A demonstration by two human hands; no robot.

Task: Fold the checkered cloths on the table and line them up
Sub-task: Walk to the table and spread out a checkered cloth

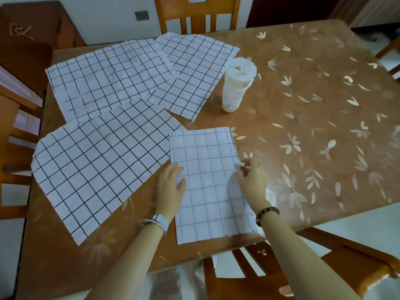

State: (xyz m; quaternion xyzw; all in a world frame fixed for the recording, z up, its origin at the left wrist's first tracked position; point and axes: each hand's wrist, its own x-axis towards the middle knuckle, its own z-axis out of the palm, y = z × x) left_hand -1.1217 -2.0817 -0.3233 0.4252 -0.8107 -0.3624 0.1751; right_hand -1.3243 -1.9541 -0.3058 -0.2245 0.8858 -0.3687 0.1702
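A folded white checkered cloth (207, 185) lies at the table's near edge, long side pointing away from me. My left hand (170, 189) rests flat on its left edge with straight fingers. My right hand (251, 178) pinches the cloth's right edge, lifting a small bit of fabric. Three unfolded checkered cloths lie flat to the left and behind: a near one (97, 165), a far left one (108, 76) and a far middle one (192, 72). They overlap each other at their edges.
A white plastic cup with lid and straw (236, 85) stands behind the folded cloth, beside the far middle cloth. The wooden table (313, 105) has a flower-patterned cover. Wooden chairs stand at the far side (194, 16), the left and the near right (324, 267).
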